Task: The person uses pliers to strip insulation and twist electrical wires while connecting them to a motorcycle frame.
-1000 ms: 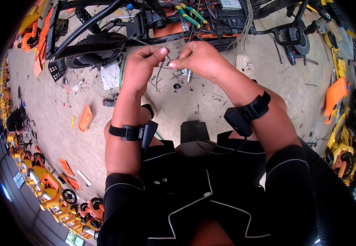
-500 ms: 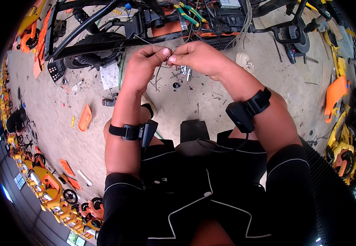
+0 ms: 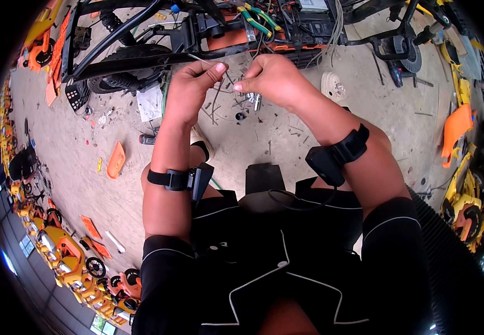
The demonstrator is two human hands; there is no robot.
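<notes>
My left hand (image 3: 189,89) is closed, thumb pressed on the curled fingers, holding a thin grey wire (image 3: 198,58). One part of the wire shows above the knuckles, and a dark bit sticks out past the thumb. To its right, a short gap away, my right hand (image 3: 272,81) is closed with thumb and forefinger together. Whatever lies between those fingertips is too small to make out. Just beyond both hands stands a black vehicle frame (image 3: 124,70) with exposed wiring. Two pairs of green-and-yellow-handled pliers (image 3: 256,22) rest on it.
A wheel (image 3: 122,64) sits under the frame. On the concrete floor are a white paper sheet (image 3: 150,104), a silver socket (image 3: 257,102), a black cap (image 3: 239,116), an orange panel (image 3: 116,160) and scattered wire scraps. A power drill (image 3: 395,75) stands at right. Yellow vehicles (image 3: 63,245) line the left.
My hands have come apart: they met at the fingertips before, and now a gap separates them. The left hand has shifted slightly left, still holding the wire.
</notes>
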